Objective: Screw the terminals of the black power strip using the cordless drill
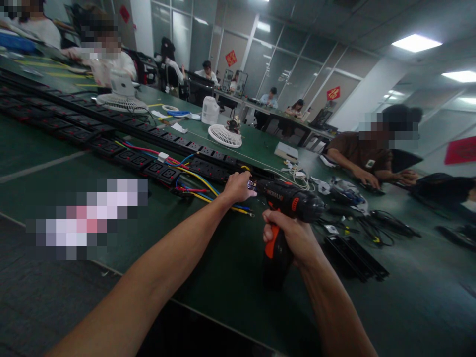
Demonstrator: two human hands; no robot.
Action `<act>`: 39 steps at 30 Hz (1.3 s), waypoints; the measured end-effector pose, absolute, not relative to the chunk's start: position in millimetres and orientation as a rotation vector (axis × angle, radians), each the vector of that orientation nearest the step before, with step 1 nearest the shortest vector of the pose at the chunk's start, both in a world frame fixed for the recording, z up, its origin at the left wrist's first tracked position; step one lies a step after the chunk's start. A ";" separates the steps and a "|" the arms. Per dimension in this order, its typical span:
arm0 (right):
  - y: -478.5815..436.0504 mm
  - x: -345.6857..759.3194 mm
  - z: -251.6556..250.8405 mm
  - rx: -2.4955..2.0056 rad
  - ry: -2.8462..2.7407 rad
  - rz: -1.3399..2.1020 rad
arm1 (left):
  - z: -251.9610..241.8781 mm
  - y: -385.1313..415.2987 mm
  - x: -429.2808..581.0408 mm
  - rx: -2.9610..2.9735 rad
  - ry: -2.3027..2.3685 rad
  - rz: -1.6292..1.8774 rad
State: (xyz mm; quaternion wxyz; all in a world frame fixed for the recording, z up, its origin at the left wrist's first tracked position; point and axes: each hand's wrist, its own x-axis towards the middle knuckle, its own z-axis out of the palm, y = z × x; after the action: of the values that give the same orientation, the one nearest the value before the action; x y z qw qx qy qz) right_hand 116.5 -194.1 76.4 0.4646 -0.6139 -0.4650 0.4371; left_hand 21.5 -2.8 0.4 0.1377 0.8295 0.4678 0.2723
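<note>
My right hand (295, 230) is wrapped round the grip of a black and orange cordless drill (284, 196), whose front end points left, toward my other hand. Just beyond the drill's tip, my left hand (237, 187) is closed at the end of a long black power strip (208, 168). What its fingers hold is hidden, though a small bright lit patch shows beside them. Yellow, blue and red wires (208, 184) run out of the strips below my left hand, some with metal ends on the green table (223, 258).
More power strips (137, 158) stretch to the far left. White fans (225, 135) stand behind them. Black trays (355, 258), cables (383, 225) and bagged parts (347, 193) lie right. A co-worker (360, 153) sits at the right; other people work behind.
</note>
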 end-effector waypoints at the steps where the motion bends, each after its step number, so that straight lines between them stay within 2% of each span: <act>1: -194.1 116.5 76.5 -1.509 -1.144 1.070 | 0.8 -2.7 21.5 2.396 1.353 0.785; 39: -193.4 118.0 75.0 -1.517 -1.183 1.065 | -0.4 -1.9 21.5 2.404 1.339 0.801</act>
State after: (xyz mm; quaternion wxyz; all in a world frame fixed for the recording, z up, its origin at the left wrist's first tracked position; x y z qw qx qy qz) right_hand 118.0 -193.4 75.0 0.4542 -0.6145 -0.4793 0.4317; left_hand 21.5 -1.9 -0.4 0.1373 0.8309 0.4629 0.2767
